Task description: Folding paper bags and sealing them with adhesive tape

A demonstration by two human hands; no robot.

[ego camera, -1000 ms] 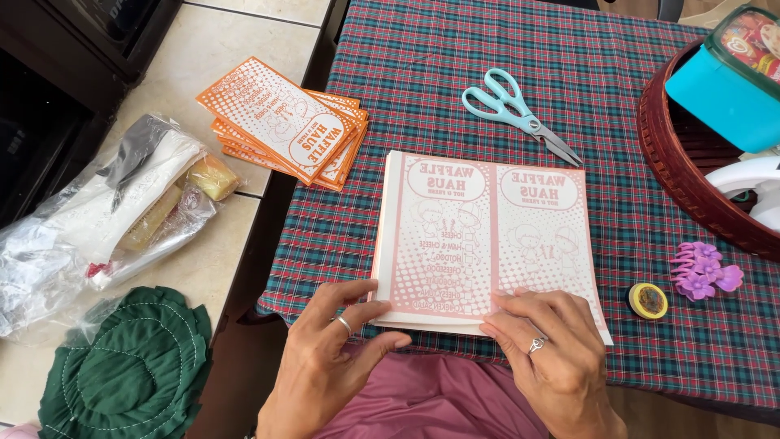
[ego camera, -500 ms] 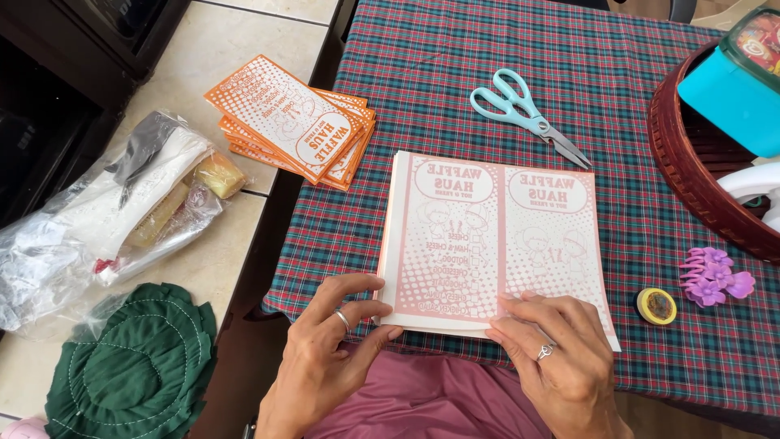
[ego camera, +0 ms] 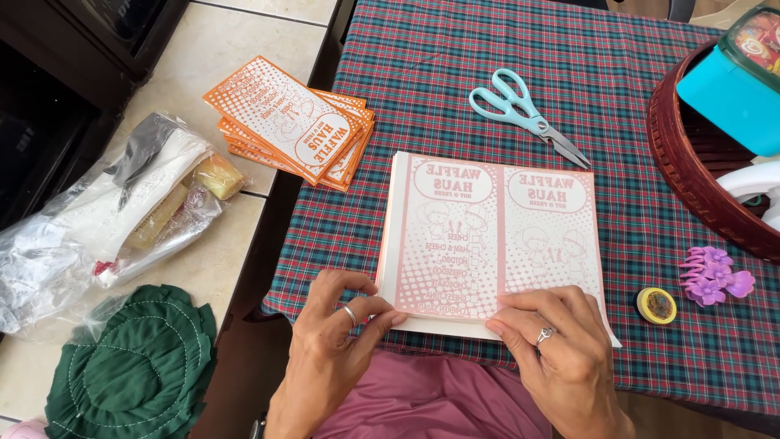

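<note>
Left hand (ego camera: 329, 349) fingers pinch the near-left corner of a pink printed sheet stack (ego camera: 496, 240); right hand (ego camera: 561, 358) fingers lie flat on its near edge. Stack sits near-centre on the plaid desk (ego camera: 634, 106), scissors (ego camera: 524, 114) beyond. Risk: sheets fan or slide if the pinch lifts w/o the right hand's press.

Both hands are bare, with no sleeves showing at the wrists. The left hand (ego camera: 333, 345) wears a plain silver band, the right hand (ego camera: 561, 358) a silver ring with a small raised setting. Pink-magenta clothing (ego camera: 422, 402) covers the lap at six o'clock.
</note>
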